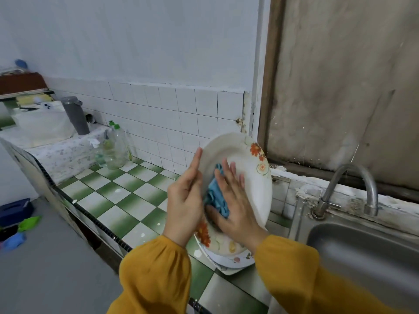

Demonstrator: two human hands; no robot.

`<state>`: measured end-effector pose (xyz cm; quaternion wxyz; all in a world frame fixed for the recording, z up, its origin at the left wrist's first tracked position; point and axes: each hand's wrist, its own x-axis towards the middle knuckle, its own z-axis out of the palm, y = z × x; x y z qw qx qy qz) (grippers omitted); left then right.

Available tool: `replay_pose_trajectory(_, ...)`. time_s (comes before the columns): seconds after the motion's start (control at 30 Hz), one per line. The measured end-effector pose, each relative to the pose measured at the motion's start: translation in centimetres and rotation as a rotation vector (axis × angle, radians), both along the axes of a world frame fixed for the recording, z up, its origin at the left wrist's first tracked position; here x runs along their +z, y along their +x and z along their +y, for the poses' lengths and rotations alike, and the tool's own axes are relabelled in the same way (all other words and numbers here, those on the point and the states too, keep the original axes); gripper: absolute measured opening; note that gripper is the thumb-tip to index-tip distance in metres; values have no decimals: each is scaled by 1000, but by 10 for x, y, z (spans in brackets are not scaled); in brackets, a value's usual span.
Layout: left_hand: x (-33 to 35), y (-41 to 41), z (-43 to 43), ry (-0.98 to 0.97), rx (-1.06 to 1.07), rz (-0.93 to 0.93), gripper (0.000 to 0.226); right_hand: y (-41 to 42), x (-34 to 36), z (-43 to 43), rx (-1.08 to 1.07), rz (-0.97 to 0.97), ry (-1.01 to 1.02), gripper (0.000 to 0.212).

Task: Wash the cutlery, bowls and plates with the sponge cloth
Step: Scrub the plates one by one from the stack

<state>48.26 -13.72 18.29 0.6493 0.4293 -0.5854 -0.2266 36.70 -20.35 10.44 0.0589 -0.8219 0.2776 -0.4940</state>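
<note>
A white plate (244, 155) with orange flowers on its rim is held up on edge over the counter, tilted toward me. My left hand (184, 200) steadies its left rim with straight fingers along the edge. My right hand (233, 205) lies flat on the plate's face and presses a blue sponge cloth (215, 196) against it. Below, another flowered plate (217, 243) lies on a stack of plates on the counter, partly hidden by my wrists.
A steel sink (362, 250) with a curved tap (353, 189) is at the right. Green-and-white checked counter tiles (122, 196) stretch left to clear plastic bottles (113, 148), a grey tumbler (76, 115) and a white bag. The tiled wall stands close behind.
</note>
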Motion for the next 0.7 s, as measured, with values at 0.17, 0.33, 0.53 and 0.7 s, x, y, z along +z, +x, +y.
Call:
replay_pose_trajectory(0.17,-5,5,8,32,-33,-62,50,-42,4,-40,-452,-319,292,71)
replay_pose_trajectory(0.33,-16,-16,12,17,-79,-240,53,-10,50,-39,-282,-641,88,67)
replay_pose_trajectory(0.53,-19,-9,10,-85,-8,-264,49,-13,65,-54,-319,-919,238,64)
replay_pose_trajectory(0.7,-15,-11,3,-67,15,-193,47,26,61,-9,-83,-689,244,60)
